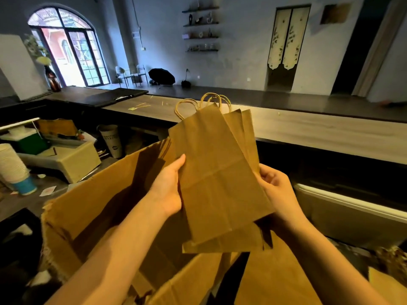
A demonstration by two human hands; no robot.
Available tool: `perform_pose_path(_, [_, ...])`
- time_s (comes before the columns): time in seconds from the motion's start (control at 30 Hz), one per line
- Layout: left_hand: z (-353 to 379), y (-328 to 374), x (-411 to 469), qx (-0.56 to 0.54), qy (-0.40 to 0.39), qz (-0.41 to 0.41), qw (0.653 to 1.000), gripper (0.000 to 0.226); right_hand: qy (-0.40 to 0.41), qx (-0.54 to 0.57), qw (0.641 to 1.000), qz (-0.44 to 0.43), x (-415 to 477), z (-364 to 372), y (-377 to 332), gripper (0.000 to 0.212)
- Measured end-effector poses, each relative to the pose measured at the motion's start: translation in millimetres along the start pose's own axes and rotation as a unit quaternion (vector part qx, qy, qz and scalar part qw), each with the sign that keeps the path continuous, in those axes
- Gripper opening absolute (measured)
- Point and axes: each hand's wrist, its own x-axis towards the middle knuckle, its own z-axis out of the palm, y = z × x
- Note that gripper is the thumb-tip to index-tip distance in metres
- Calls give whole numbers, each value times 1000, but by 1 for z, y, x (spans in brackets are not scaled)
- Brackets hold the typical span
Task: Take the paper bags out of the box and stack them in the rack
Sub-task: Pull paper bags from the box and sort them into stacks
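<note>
Left hand: Your left hand [169, 188] gripped the left edge of the paper bags [220, 172], with the thumb laid on the front face and the fingers hidden behind.
Right hand: Your right hand [277, 188] held the right edge, fingers curled round it.
Paper bags: They were flat, brown and fanned so that at least 3 showed. Their handles [198, 104] pointed up and away from you, and you held them in the air above the box.
Box: The cardboard box [99, 205] stood open beneath your forearms, its inside in shadow.
Counter: A long wooden counter [308, 130] ran behind the bags.
Cups: A stack of white cups [11, 166] stood left of the box.
</note>
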Motion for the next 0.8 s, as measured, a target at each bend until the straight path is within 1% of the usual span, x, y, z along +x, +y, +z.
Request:
perform_pose_path(0.07, [8, -2, -2, 21, -17, 5, 1000, 30, 51, 23, 998, 1, -2, -12, 5, 18])
perform_pose_path(0.13, [15, -6, -2, 47, -34, 10, 998, 29, 89, 41, 995, 12, -5, -24, 8, 25])
perform_pose_path(0.23, [25, -14, -1, 89, -38, 20, 995, 28, 149, 44, 987, 33, -7, -42, 16, 17])
perform_pose_path(0.37, [52, -32, 3, 133, -54, 49, 988, 24, 226, 40, 972, 45, -14, -72, 28, 28])
perform_pose_path(0.4, [60, -38, 3, 142, -63, 55, 986, 21, 243, 32, 968, 43, -18, -80, 31, 28])
perform_pose_path(0.5, [83, -59, 5, 166, -87, 75, 979, 22, 288, -25, 957, 13, -32, -105, 35, 20])
perform_pose_path(0.6, [102, -89, 4, 182, -122, 83, 972, 27, 352, -140, 925, -16, -52, -132, 46, 22])
perform_pose_path(0.67, [117, -119, 3, 197, -144, 66, 967, 28, 390, -208, 897, -7, -73, -157, 55, 26])
perform_pose_path(0.77, [124, -154, 3, 207, -155, 41, 965, 34, 413, -238, 879, 23, -101, -185, 64, 26])
perform_pose_path(0.8, [128, -170, 2, 213, -160, 20, 964, 34, 429, -245, 869, 34, -118, -199, 68, 26])
